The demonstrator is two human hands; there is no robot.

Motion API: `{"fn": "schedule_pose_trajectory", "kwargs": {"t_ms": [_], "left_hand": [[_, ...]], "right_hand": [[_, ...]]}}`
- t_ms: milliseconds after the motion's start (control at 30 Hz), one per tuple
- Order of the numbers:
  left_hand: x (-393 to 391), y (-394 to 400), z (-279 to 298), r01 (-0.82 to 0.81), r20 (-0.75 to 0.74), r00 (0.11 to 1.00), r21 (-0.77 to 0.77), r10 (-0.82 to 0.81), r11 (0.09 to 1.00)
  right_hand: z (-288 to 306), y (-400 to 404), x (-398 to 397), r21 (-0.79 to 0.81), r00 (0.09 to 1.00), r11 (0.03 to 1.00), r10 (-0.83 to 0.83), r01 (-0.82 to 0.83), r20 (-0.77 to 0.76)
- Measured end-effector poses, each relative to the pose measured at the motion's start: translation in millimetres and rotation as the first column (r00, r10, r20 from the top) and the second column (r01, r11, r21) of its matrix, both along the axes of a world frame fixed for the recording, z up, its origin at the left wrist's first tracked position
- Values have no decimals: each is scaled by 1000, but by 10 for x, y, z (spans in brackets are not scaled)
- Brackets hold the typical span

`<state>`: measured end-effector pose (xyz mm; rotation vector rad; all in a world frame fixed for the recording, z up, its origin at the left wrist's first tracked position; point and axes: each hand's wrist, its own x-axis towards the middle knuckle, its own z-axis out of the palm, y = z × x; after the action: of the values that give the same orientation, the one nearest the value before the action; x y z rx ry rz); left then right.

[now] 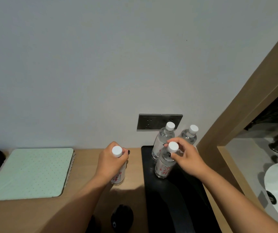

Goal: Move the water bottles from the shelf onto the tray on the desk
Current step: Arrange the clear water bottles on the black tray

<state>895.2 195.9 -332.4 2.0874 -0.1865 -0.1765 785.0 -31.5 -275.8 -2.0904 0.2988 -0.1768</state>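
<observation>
Bottles were split between our two hands at this point. Our right hand (187, 157) pinched the neck of a water bottle (164, 163) just under its white cap, fingers closed around it, with the bottle upright over the far part of the black tray (173, 199); its base looked to be on or just above the tray surface, and we could not tell which. Holding it from the top probably kept the fingers clear of the two bottles already standing behind it, the far-left bottle (163, 140) and the far-right bottle (189, 134), both upright at the tray's far end near the wall socket (149, 122).

Our left hand (111, 163) was wrapped tightly around the upper body of a second bottle (118, 172), cap showing above the fist. That bottle stood upright over the bare wooden desk (34, 216), just left of the tray, either resting there or held low. We judged it was parked there so the right hand could finish its placement first, since the far end of the tray was already crowded.

A pale green mat (28, 174) lay well to the left, out of the way. Open tray space remained on the near side, where the left bottle would likely fit without knocking the others.
</observation>
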Motion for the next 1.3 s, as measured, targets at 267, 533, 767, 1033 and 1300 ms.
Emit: {"fn": "schedule_pose_trajectory", "kwargs": {"t_ms": [267,533,767,1033,1300], "left_hand": [[21,-19,-40,-19,36,999,5,18,1000],[15,0,-51,-13,42,999,-2,13,1000],[33,67,32,117,-39,992,-51,-119,992],[18,200,89,202,-121,969,-118,-216,972],[33,476,-11,332,-201,918,-79,-341,940]], "right_hand": [[-390,99,-89,131,940,932,-342,339,-6],[-503,249,-56,120,904,898,-428,423,20],[-523,208,-82,75,917,915,-398,396,13],[-495,250,-89,105,912,907,-409,409,-17],[-456,222,-57,84,920,917,-386,390,-66]]}}
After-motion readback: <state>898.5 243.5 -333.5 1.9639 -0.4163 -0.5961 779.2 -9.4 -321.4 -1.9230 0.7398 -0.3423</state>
